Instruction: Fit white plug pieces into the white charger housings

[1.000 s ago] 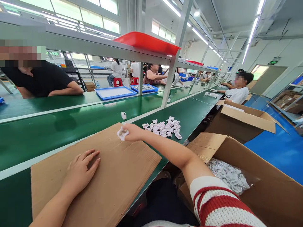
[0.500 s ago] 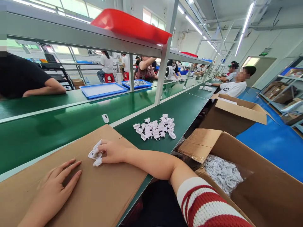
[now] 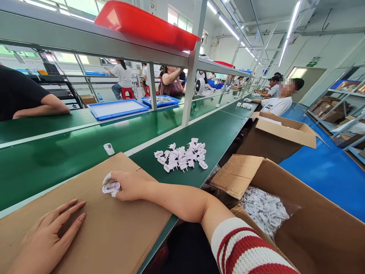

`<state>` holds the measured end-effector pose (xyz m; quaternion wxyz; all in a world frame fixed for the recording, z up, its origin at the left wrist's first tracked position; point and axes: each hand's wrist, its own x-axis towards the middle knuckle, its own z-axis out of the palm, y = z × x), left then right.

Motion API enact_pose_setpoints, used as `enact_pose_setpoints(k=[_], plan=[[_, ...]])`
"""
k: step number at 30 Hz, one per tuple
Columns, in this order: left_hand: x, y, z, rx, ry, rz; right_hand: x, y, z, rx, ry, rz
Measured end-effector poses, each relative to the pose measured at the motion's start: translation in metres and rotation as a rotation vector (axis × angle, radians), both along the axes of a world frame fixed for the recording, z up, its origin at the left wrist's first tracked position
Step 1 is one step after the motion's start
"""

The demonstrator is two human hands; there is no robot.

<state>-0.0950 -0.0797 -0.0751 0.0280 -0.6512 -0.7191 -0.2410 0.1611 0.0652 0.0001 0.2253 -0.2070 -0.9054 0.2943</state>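
My right hand (image 3: 127, 185) is closed around a small white plastic plug housing (image 3: 111, 187), with white covers on the fingertips. It rests over a brown cardboard sheet (image 3: 111, 236). My left hand (image 3: 53, 236) lies flat on the same sheet, fingers spread, holding nothing. Beyond the sheet's far edge, a single white plastic piece (image 3: 108, 148) sits on the green conveyor belt (image 3: 65, 152). To the right of my right hand, a heap of white plug parts (image 3: 184, 155), some with pins showing, is spread on the green tabletop.
An open carton (image 3: 313, 224) at my right contains a clear bag of white parts (image 3: 265, 209). Behind it stands another carton (image 3: 285, 129). A red tray (image 3: 145, 26) sits on the shelf overhead. Blue trays (image 3: 118, 109) lie across the belt, where several people sit.
The lone white piece on the belt has moved left relative to the cardboard. My right hand has turned the plug housing, its open face now showing. The view has shifted slightly.
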Motion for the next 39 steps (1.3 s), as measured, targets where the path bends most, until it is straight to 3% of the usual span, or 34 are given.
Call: enact_pose_setpoints(k=[4,10,23,30,36,39], plan=[[0.012,-0.001,0.014,0.033,-0.135,-0.010,0.000,-0.004,0.001,0.002,-0.016,0.017],[0.029,-0.003,0.033,-0.013,-0.116,0.041,0.001,-0.005,0.004,0.061,-0.071,0.076],[0.034,-0.006,0.038,-0.062,-0.106,0.046,0.002,-0.008,0.007,0.067,-0.076,0.087],[0.035,-0.008,0.044,-0.081,-0.106,0.013,0.004,-0.016,0.011,0.072,-0.026,-0.026],[0.033,-0.008,0.040,-0.106,-0.104,0.049,0.007,-0.016,0.016,0.111,-0.182,-0.002],[0.029,0.002,0.055,-0.240,-0.089,0.036,0.012,-0.012,0.021,0.131,-0.235,-0.095]])
